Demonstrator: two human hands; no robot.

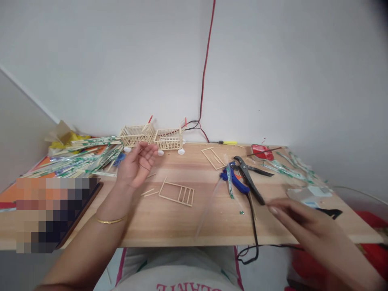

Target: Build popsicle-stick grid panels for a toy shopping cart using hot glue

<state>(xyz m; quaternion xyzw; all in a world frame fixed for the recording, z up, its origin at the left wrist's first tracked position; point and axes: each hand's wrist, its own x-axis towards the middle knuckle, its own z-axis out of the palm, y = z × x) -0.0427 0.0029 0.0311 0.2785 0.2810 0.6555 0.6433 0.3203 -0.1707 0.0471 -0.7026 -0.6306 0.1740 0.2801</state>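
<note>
My left hand (141, 163) is raised over the table with its palm turned inward and its fingers apart, holding nothing I can see. Below and right of it lies a flat frame of thin wooden sticks (176, 201) with several crossbars, beside a few loose sticks (149, 193). My right hand (298, 220) has thumb and fingers pinched together at the handle end of black pliers (250, 182); what is between the fingertips, if anything, does not show. Against the pliers lies a blue glue gun (239, 184) with a black cord. A second stick frame (209, 159) is farther back.
Two small stick-built carts (138, 137) with white wheels stand near the wall. Paper-wrapped sticks (87, 159) pile up at the left, torn wrappers (287, 171) at the right. A yellow-handled screwdriver (228, 142) and a red packet (262, 152) lie along the back.
</note>
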